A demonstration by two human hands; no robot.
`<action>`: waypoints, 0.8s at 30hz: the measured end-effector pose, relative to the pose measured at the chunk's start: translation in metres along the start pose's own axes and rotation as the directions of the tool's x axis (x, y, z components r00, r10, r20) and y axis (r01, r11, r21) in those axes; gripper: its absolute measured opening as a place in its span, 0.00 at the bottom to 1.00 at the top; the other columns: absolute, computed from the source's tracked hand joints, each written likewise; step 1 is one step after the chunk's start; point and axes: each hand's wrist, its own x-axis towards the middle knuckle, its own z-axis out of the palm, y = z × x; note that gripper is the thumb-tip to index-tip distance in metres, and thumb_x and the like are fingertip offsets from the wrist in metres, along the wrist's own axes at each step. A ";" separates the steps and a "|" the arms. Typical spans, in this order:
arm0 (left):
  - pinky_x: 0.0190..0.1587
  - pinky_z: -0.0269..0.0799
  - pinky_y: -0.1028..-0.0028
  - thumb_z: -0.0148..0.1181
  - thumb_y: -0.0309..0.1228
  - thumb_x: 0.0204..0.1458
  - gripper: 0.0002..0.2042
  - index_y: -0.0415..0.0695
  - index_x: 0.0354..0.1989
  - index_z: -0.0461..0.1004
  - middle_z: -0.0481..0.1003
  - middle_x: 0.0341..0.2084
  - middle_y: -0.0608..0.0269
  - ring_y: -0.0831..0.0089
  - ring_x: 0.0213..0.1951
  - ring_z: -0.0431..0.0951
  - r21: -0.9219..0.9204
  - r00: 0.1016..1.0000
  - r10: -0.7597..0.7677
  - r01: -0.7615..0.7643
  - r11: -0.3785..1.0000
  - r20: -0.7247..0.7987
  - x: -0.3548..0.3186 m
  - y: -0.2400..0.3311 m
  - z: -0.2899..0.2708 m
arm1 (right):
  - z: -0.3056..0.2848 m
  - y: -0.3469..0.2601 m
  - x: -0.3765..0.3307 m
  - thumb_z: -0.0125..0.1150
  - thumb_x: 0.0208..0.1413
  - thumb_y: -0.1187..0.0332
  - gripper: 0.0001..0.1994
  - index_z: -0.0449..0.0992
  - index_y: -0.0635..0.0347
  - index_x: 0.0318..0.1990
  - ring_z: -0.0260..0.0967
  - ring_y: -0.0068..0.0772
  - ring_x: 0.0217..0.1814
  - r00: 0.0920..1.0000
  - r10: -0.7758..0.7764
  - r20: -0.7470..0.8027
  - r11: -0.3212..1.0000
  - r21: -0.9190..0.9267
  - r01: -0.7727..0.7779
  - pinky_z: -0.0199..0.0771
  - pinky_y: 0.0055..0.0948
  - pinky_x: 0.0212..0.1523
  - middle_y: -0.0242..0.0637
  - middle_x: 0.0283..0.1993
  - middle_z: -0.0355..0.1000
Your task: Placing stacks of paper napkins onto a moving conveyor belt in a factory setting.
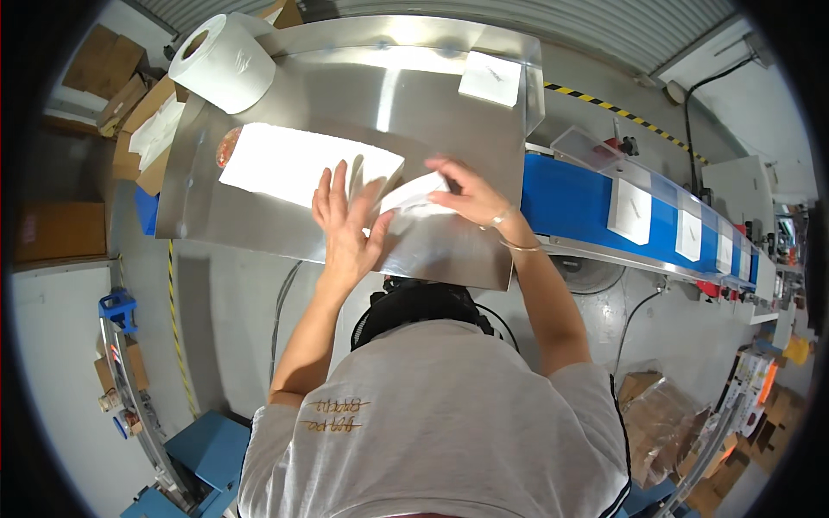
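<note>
On the steel table [337, 95] lies a long white stack of thin sheets [285, 164], perhaps paper or cloth. My left hand [345, 226] rests at the right end of this stack, its fingers spread and its thumb beside a loose white sheet [414, 194]. That sheet is curved up, and my right hand [471, 197] pinches its right edge between thumb and fingers. Motion blurs the sheet and some fingertips. A round red patterned thing [228, 147] shows partly from under the stack's left end.
A large white roll [233, 73] stands at the table's far left corner. One flat white square packet [490, 79] lies far right. Beside the table runs a blue conveyor belt [566, 194], carrying several white packets [631, 211] beneath a clear guard. Cardboard boxes [151, 129] stand at the left.
</note>
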 end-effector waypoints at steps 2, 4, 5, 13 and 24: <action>0.62 0.43 0.48 0.59 0.25 0.46 0.21 0.46 0.52 0.71 0.53 0.63 0.46 0.44 0.64 0.49 0.069 1.000 -0.003 0.004 0.998 -0.023 -0.002 -0.016 0.002 | -0.011 0.012 -0.022 0.57 0.59 0.66 0.12 0.70 0.61 0.47 0.62 0.16 0.42 0.974 0.214 -0.076 0.894 0.416 -0.164 0.66 0.18 0.43 0.26 0.43 0.67; 0.61 0.47 0.49 0.58 0.22 0.46 0.20 0.43 0.51 0.72 0.58 0.60 0.47 0.45 0.62 0.53 0.117 1.000 -0.001 0.003 0.993 -0.015 -0.003 -0.003 -0.002 | -0.052 0.030 -0.057 0.59 0.57 0.63 0.12 0.72 0.63 0.41 0.62 0.18 0.35 0.871 0.427 -0.244 0.877 0.346 -0.333 0.65 0.19 0.37 0.26 0.33 0.66; 0.61 0.47 0.49 0.58 0.22 0.46 0.20 0.43 0.51 0.72 0.58 0.60 0.47 0.45 0.62 0.53 0.122 1.000 -0.009 0.012 0.992 -0.019 -0.004 -0.003 -0.004 | -0.073 0.028 -0.065 0.59 0.57 0.61 0.13 0.72 0.63 0.41 0.62 0.19 0.34 0.763 0.549 -0.340 0.834 0.163 -0.527 0.65 0.20 0.36 0.28 0.31 0.67; 0.62 0.45 0.48 0.56 0.18 0.43 0.17 0.44 0.44 0.77 0.60 0.60 0.51 0.47 0.63 0.54 0.053 0.997 0.001 0.003 0.999 -0.075 -0.002 0.002 0.000 | -0.119 0.019 -0.095 0.67 0.44 0.58 0.26 0.71 0.62 0.49 0.68 0.48 0.48 0.632 -0.138 -0.763 0.146 -0.647 -0.749 0.67 0.43 0.47 0.49 0.46 0.71; 0.63 0.40 0.47 0.60 0.25 0.44 0.21 0.45 0.51 0.72 0.49 0.65 0.44 0.42 0.65 0.46 0.003 1.000 -0.016 0.016 1.000 -0.003 0.008 -0.002 -0.010 | -0.006 -0.009 -0.002 0.63 0.52 0.67 0.20 0.67 0.60 0.51 0.61 0.29 0.55 0.998 0.057 0.035 0.993 0.101 -0.060 0.66 0.27 0.52 0.35 0.55 0.65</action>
